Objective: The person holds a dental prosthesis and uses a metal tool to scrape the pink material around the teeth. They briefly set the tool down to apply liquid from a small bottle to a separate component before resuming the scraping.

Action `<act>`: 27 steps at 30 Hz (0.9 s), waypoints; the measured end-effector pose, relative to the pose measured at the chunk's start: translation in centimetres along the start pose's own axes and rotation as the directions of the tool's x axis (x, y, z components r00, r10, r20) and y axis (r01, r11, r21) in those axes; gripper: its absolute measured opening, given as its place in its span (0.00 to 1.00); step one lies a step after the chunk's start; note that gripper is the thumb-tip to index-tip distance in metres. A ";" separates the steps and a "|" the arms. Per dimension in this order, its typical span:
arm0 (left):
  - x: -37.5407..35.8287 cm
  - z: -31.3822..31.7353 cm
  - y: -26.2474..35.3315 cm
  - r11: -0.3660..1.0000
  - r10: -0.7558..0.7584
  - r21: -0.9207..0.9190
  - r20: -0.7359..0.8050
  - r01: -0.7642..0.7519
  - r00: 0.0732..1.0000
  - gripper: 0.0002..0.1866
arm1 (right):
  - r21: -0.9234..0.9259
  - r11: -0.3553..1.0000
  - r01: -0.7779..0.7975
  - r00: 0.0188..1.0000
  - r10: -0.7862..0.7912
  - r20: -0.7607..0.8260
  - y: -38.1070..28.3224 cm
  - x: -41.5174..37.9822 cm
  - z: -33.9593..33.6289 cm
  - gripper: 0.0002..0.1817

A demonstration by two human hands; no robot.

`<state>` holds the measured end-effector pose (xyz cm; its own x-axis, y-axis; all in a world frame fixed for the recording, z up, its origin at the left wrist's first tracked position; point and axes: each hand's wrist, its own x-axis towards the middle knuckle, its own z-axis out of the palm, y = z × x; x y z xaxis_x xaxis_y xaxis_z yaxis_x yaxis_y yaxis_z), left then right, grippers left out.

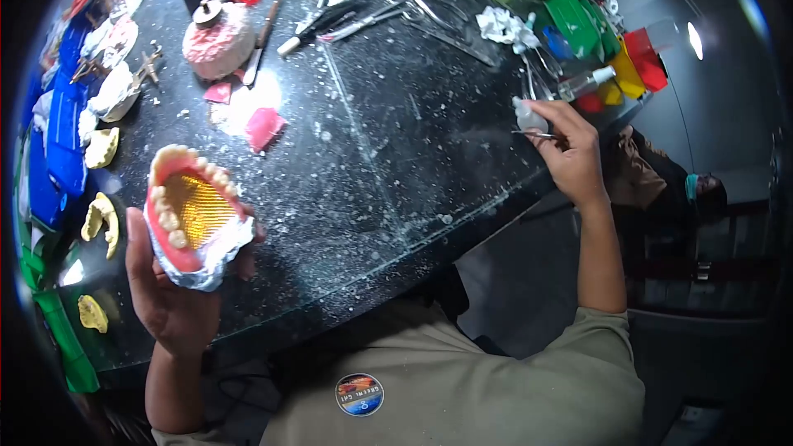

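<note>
My left hand is wrapped round the base of an upper denture with pink gum, cream teeth and a gold mesh palate. Silvery foil covers its lower edge and back. Over at the table's right edge, my right hand has thumb and fingers closed on a small whitish bottle. A thin metal tool sticks out between the same fingers, its other end hidden by the hand. Beyond the denture, pink wax pieces lie on the dusty black table.
A pink-and-white plaster mould stands at the back left near a wax knife. Scissors and pliers lie at the back. Yellowish casts line the left side beside blue bins. A clear bottle and coloured bins stand right.
</note>
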<state>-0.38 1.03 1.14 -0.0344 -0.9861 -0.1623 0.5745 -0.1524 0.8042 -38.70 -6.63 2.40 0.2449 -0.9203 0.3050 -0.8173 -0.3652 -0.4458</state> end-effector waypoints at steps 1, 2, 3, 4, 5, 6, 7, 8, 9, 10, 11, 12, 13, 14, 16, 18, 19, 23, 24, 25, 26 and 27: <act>0.0 0.8 -0.1 1.000 0.022 -0.021 -0.052 -0.023 0.998 0.31 | -0.008 1.000 0.003 1.000 -0.003 0.012 -0.3 -0.4 0.0 0.21; 0.1 0.9 -0.2 1.000 0.025 0.006 -0.046 -0.025 0.999 0.31 | -0.028 1.000 0.012 1.000 -0.011 0.023 -0.3 -0.8 0.0 0.21; 0.1 0.9 -0.3 0.999 0.030 0.033 -0.042 -0.029 0.999 0.31 | -0.045 0.999 0.024 0.999 -0.022 0.034 -0.3 -1.1 0.1 0.21; 0.1 0.9 -0.3 0.998 0.039 0.060 -0.039 -0.036 0.998 0.30 | -0.060 0.997 0.039 0.998 -0.036 0.046 -0.2 -1.2 0.2 0.22; 0.1 0.9 -0.5 0.991 0.070 0.114 -0.037 -0.065 0.997 0.28 | -0.116 0.990 0.083 0.996 -0.078 0.052 -0.2 -1.2 0.3 0.22; 0.0 0.8 -0.4 0.992 0.064 0.108 -0.002 -0.063 0.998 0.28 | -0.147 0.985 0.089 0.994 -0.079 0.073 -0.2 -1.2 0.4 0.22; 0.1 0.5 -0.3 0.993 0.058 0.100 0.034 -0.062 0.998 0.28 | -0.179 0.979 0.096 0.992 -0.080 0.095 -0.2 -1.2 0.5 0.22; 0.1 0.3 -0.3 0.994 0.054 0.092 0.070 -0.060 0.996 0.28 | -0.210 0.972 0.105 0.990 -0.082 0.116 -0.3 -1.2 0.5 0.22; 0.1 0.4 -0.3 0.992 0.071 0.099 0.036 -0.074 0.997 0.28 | -0.231 0.967 0.111 0.989 -0.084 0.124 -0.5 -1.2 0.5 0.21; 0.1 0.6 -0.4 0.991 0.087 0.106 0.003 -0.087 0.996 0.28 | -0.251 0.961 0.117 0.987 -0.085 0.134 -0.6 -1.2 0.6 0.21; 0.1 0.7 -0.5 0.989 0.104 0.112 -0.031 -0.100 0.994 0.28 | -0.272 0.954 0.123 0.986 -0.087 0.143 -0.7 -1.2 0.6 0.21; 0.2 0.7 -0.4 0.990 0.104 0.097 -0.028 -0.100 0.994 0.28 | -0.292 0.947 0.132 0.984 -0.090 0.152 -0.7 -1.2 0.5 0.21; 0.3 0.7 -0.3 0.992 0.104 0.081 -0.025 -0.101 0.994 0.28 | -0.311 0.940 0.141 0.982 -0.094 0.161 -0.6 -1.2 0.5 0.21; 0.3 0.8 -0.2 0.993 0.103 0.066 -0.022 -0.102 0.994 0.29 | -0.331 0.932 0.149 0.981 -0.096 0.170 -0.6 -1.3 0.5 0.21; 0.3 0.8 -0.2 0.993 0.097 0.071 -0.040 -0.094 0.994 0.29 | -0.350 0.923 0.160 0.978 -0.099 0.185 -0.7 -1.2 0.4 0.21; 0.4 1.1 -0.2 0.994 0.100 0.051 -0.061 -0.097 0.993 0.29 | -0.365 0.915 0.173 0.974 -0.105 0.199 -0.9 -1.2 0.3 0.22; 0.4 1.4 -0.2 0.994 0.107 0.029 -0.073 -0.105 0.992 0.30 | -0.372 0.910 0.180 0.973 -0.109 0.205 -0.9 -1.2 0.2 0.23; 0.5 0.3 -0.4 0.991 0.095 0.098 -0.012 -0.094 0.995 0.31 | -0.391 0.896 0.210 0.968 -0.134 0.214 -0.7 -1.1 0.3 0.24; 0.5 0.2 -0.4 0.990 0.095 0.106 -0.004 -0.094 0.995 0.31 | -0.394 0.894 0.214 0.967 -0.135 0.218 -0.7 -1.1 0.3 0.24; 0.6 0.1 -0.3 0.989 0.094 0.113 0.004 -0.094 0.996 0.31 | -0.398 0.891 0.217 0.966 -0.136 0.221 -0.7 -1.0 0.3 0.24; 0.6 0.1 -0.3 0.988 0.094 0.121 0.012 -0.094 0.996 0.31 | -0.402 0.889 0.221 0.965 -0.138 0.225 -0.7 -1.0 0.3 0.25; 0.6 0.1 -0.3 0.989 0.096 0.110 0.022 -0.098 0.995 0.31 | -0.409 0.884 0.226 0.964 -0.141 0.227 -0.8 -0.9 0.2 0.25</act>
<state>-0.61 0.48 0.85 0.0027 -0.9974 -0.0719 0.4812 -0.0617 0.8744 -38.17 -5.52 2.24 0.4698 -0.8671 0.1657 -0.8806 -0.4735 0.0191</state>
